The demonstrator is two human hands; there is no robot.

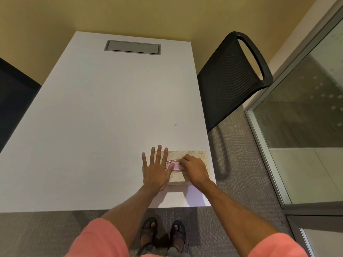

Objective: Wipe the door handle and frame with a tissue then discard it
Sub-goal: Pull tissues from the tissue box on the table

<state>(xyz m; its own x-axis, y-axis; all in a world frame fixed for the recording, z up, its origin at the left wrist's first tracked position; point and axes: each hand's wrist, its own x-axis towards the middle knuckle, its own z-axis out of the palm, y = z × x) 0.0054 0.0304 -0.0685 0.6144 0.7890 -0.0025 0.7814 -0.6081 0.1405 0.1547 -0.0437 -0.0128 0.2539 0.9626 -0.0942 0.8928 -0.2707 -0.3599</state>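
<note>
Here, tissue (179,165) under right hand (194,168)

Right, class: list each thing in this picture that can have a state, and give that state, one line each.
Tissue box: on the table, oval slot showing a pink tissue.
Left hand: flat, pressing the box.
Right hand: fingers at the slot.
Table hatch: closed.
Chair: unoccupied.
</note>
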